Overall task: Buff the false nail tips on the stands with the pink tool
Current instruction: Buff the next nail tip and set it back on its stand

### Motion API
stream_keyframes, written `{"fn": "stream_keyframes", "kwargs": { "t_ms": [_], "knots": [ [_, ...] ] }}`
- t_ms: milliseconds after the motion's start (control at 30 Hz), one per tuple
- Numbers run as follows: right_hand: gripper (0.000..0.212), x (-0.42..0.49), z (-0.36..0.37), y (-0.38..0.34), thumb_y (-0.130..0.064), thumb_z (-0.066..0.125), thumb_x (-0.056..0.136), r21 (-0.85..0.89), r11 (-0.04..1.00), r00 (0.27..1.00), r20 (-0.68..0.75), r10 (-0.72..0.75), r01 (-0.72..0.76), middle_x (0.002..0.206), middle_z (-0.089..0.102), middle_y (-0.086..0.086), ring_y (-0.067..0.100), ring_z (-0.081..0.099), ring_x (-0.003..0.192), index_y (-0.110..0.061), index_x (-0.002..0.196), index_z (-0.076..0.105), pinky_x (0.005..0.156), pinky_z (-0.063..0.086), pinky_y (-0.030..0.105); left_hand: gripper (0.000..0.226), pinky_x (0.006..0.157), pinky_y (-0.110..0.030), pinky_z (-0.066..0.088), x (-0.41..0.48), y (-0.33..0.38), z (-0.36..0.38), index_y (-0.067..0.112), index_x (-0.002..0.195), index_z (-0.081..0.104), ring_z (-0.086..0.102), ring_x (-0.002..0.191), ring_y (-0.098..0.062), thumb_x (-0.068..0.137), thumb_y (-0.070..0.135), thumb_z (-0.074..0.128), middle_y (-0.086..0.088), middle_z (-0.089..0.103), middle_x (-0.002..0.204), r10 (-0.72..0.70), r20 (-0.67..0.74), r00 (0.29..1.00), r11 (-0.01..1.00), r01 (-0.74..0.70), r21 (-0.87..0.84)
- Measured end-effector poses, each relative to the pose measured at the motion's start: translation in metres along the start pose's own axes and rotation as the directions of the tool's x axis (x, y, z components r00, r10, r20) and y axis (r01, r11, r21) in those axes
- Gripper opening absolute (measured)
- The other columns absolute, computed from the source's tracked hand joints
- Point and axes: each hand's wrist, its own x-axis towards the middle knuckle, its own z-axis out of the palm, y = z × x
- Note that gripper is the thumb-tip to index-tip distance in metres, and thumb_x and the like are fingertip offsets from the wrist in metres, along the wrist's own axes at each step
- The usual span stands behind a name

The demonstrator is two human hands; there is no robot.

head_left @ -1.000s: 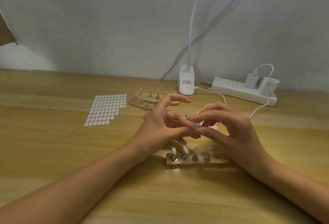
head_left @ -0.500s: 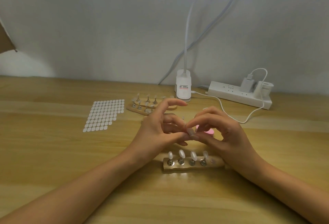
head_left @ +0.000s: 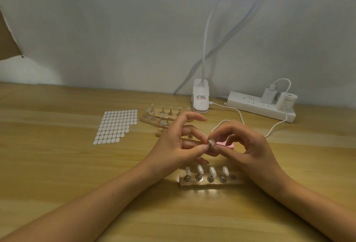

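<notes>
Over the head camera I see both hands meeting above the middle of the table [head_left: 57,174]: the left hand [head_left: 177,145] and the right hand [head_left: 250,145] together pinch one loose tip [head_left: 211,142], a clear false nail on a small peg, held in the air between them. The left thumb and a curled finger close on it from one side while the left index finger arches up and touches nothing. The right thumb and index finger close on it from the other side, with the remaining right fingers curled behind. The pink tool [head_left: 228,145] shows just beyond the right fingertips, low to the table, and I cannot tell whether the hand touches it. Just in front of the hands lies the near stand [head_left: 210,184], a wooden bar carrying four tips [head_left: 199,169] upright on metal pegs, with a bare metal socket at its right end. Behind the left hand the far stands [head_left: 162,115] hold more pegs and tips, partly hidden by the fingers. To their left a sheet of white stickers [head_left: 115,126] lies flat. At the back edge sit a white lamp clamp [head_left: 200,99] and, to its right, a power strip [head_left: 256,105], with a white cable [head_left: 238,114] trailing between them and looping toward the right hand
</notes>
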Motion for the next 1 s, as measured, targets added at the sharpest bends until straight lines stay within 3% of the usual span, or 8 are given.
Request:
{"fn": "stream_keyframes", "kwargs": {
  "t_ms": [267,467,600,833,933,1000],
  "knots": [
    [0.02,-0.001,0.0,-0.004,-0.04,0.072,0.083,-0.033,0.999,0.999,-0.042,-0.016,0.014,0.092,0.071,-0.011,0.019,0.066,0.094,-0.023,0.093,0.07,0.072,0.053,0.041,0.048,0.066,-0.033,0.063,0.001,0.002,-0.003,0.021,0.123,0.054,0.076,0.093,-0.026,0.085,0.001,0.076,0.0,0.074,0.098,-0.041,0.035,0.999,0.999,0.04,0.034],
    [0.02,-0.001,0.001,-0.002,-0.035,0.076,0.083,0.008,1.0,0.999,0.016,-0.03,0.03,0.094,0.07,-0.007,0.022,0.065,0.093,-0.022,0.096,0.069,0.071,0.054,0.04,0.047,0.065,-0.026,0.06,0.003,0.001,-0.006,0.018,0.122,0.055,0.076,0.083,-0.021,0.083,-0.001,0.075,-0.003,0.076,0.093,-0.066,-0.024,0.998,0.994,0.064,-0.083],
    [0.02,-0.001,0.001,0.0,-0.025,0.073,0.086,0.028,0.999,0.998,0.044,-0.037,0.035,0.097,0.066,-0.001,0.023,0.063,0.089,-0.015,0.103,0.073,0.069,0.053,0.041,0.047,0.065,-0.024,0.059,0.002,0.002,-0.006,0.019,0.119,0.057,0.077,0.085,-0.02,0.078,0.009,0.077,-0.006,0.078,0.094,-0.074,-0.012,0.997,0.991,0.072,-0.11],
    [0.022,-0.001,0.0,-0.002,-0.036,0.073,0.084,0.06,0.997,0.999,0.011,-0.052,0.052,0.094,0.064,0.0,0.022,0.063,0.086,-0.016,0.093,0.076,0.062,0.052,0.039,0.045,0.065,-0.023,0.058,0.001,0.004,-0.003,0.021,0.117,0.057,0.077,0.084,-0.021,0.078,0.013,0.079,-0.009,0.079,0.093,-0.065,0.046,0.997,0.996,0.068,-0.064],
    [0.026,-0.001,0.001,-0.007,-0.041,0.072,0.084,0.058,0.996,0.998,0.011,-0.066,0.065,0.094,0.064,0.0,0.022,0.063,0.085,-0.017,0.092,0.075,0.062,0.052,0.04,0.045,0.066,-0.023,0.059,-0.001,0.006,-0.003,0.019,0.122,0.057,0.077,0.085,-0.021,0.084,0.005,0.076,-0.01,0.079,0.095,-0.064,0.057,0.996,0.997,0.066,-0.043],
    [0.019,-0.002,-0.002,-0.011,-0.035,0.073,0.084,0.081,0.995,0.998,-0.01,-0.059,0.06,0.092,0.064,0.001,0.023,0.064,0.085,-0.017,0.09,0.075,0.064,0.053,0.041,0.053,0.067,-0.025,0.06,-0.002,0.009,-0.001,0.021,0.132,0.053,0.077,0.089,-0.023,0.085,0.009,0.075,-0.008,0.078,0.103,-0.052,0.078,0.996,0.997,0.056,-0.052]
  ]
}}
